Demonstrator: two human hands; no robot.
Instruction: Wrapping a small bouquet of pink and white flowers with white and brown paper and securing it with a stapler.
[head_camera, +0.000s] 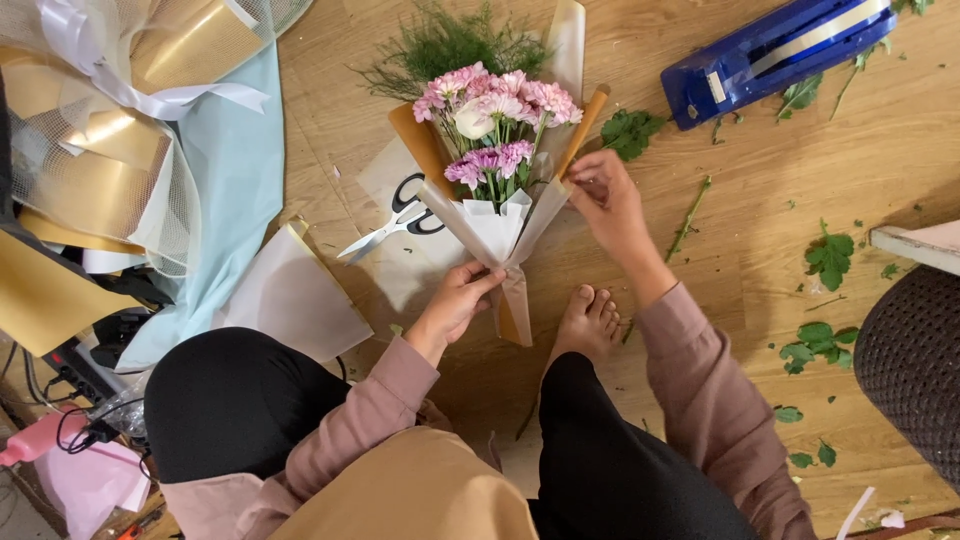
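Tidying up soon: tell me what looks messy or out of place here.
Torn green leaves and stem bits lie scattered on the wooden floor right of the bouquet. Scissors lie open, partly under wrapping paper. Both hands hold the bouquet's wrap.

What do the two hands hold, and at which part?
The left hand grips the bouquet at its narrow gathered base; the right hand pinches the right upper edge of its wrapping paper.
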